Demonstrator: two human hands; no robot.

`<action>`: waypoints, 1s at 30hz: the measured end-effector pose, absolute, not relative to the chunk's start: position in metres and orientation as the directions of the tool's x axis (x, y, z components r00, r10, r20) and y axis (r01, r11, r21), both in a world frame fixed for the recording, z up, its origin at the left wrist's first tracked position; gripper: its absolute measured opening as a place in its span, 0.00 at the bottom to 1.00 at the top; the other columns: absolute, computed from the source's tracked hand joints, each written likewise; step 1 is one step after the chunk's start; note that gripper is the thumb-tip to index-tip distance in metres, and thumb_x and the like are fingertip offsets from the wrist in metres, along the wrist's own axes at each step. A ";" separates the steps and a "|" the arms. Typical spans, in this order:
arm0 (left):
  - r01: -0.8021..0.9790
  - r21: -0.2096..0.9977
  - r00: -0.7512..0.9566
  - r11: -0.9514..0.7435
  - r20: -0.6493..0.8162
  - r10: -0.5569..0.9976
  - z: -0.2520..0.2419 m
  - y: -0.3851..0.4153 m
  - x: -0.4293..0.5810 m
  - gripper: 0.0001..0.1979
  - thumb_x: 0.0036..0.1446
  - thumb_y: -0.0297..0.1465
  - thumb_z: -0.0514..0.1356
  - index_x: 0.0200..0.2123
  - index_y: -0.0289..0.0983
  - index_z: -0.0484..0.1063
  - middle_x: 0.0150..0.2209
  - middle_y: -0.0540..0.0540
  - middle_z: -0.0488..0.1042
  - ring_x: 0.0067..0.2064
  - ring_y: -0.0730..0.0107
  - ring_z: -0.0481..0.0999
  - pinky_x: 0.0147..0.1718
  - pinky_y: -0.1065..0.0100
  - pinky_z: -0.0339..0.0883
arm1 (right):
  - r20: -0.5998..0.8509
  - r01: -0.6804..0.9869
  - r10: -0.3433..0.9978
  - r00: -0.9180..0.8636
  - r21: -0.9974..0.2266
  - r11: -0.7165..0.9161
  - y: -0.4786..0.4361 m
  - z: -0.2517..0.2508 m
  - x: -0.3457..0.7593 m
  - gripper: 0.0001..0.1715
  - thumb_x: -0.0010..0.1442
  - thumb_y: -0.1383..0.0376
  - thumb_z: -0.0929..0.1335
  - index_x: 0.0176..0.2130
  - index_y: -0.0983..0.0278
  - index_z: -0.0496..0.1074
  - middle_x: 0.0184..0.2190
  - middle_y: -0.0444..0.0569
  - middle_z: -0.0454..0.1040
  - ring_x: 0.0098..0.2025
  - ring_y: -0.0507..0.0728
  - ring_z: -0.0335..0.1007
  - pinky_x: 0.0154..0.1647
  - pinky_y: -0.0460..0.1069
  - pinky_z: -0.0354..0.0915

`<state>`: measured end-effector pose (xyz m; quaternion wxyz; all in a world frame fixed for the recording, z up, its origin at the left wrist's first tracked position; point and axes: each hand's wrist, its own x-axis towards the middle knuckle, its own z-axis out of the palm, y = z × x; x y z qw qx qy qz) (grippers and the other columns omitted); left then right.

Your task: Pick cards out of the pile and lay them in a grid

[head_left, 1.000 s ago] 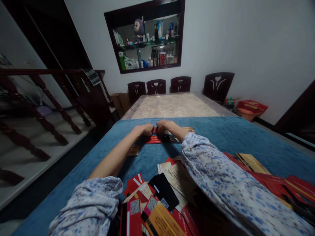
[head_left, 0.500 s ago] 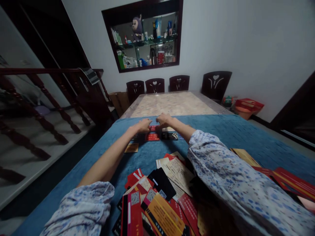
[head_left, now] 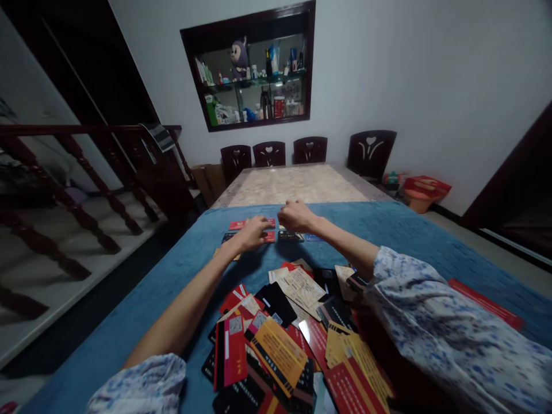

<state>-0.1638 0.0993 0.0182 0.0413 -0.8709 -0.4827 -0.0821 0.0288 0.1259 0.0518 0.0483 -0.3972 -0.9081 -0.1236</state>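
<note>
At the far part of the blue cloth, cards lie in short rows. My left hand is over these rows, fingers partly stretched out and apart above a red card, with nothing visible in it. My right hand hovers just right of it with curled fingers; whatever they hold, if anything, is hidden. Below it lie a black card and a blue card. Another red card lies left of my left hand. Nearer me spreads a loose pile of red, black, gold and cream cards, partly covered by my right sleeve.
Beyond the cloth the pale tabletop shows, with dark chairs behind it. A wooden railing runs along the left. A red card lies at the right, past my sleeve. A wall niche holds bottles and a plush toy.
My left hand has come nearer and now covers part of the lower row. My right hand has curled and shifted slightly right. My right forearm has swung right, uncovering more of the pile.
</note>
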 end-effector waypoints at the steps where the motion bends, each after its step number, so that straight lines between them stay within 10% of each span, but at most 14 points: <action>1: 0.841 0.020 0.529 -0.541 0.188 0.828 0.017 0.094 -0.163 0.20 0.56 0.23 0.56 0.51 0.36 0.73 0.52 0.39 0.71 0.54 0.56 0.70 0.53 0.57 0.64 | 0.185 0.729 0.705 -0.684 0.185 0.659 0.120 0.051 0.032 0.15 0.62 0.66 0.62 0.39 0.63 0.78 0.42 0.57 0.79 0.50 0.64 0.66 0.44 0.54 0.55; 30: 0.804 -0.091 0.567 -0.588 -0.177 0.804 0.041 -0.033 -0.073 0.10 0.55 0.26 0.54 0.32 0.38 0.77 0.39 0.41 0.77 0.49 0.54 0.72 0.52 0.52 0.64 | 0.095 0.510 0.525 -0.846 -0.143 0.848 0.039 -0.004 0.088 0.13 0.57 0.72 0.65 0.36 0.63 0.79 0.42 0.51 0.78 0.48 0.60 0.62 0.43 0.52 0.56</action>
